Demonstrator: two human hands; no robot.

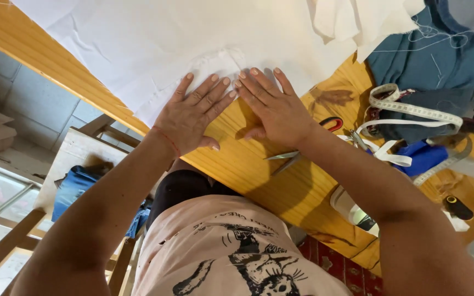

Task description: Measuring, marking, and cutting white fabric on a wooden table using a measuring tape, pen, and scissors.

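We press both hands, left hand (188, 118) and right hand (274, 107), flat with fingers spread, holding nothing, on thin white cotton fabric (193, 38) at the wooden surface's (264, 175) near edge; soft, light, best pinched at its hem.

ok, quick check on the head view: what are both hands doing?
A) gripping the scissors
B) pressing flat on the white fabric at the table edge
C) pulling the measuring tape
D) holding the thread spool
B: the left hand and right hand lie palm-down, fingers spread, on the white fabric sheet over the wooden table; the red-handled metal scissors and white measuring tape lie untouched to the right.
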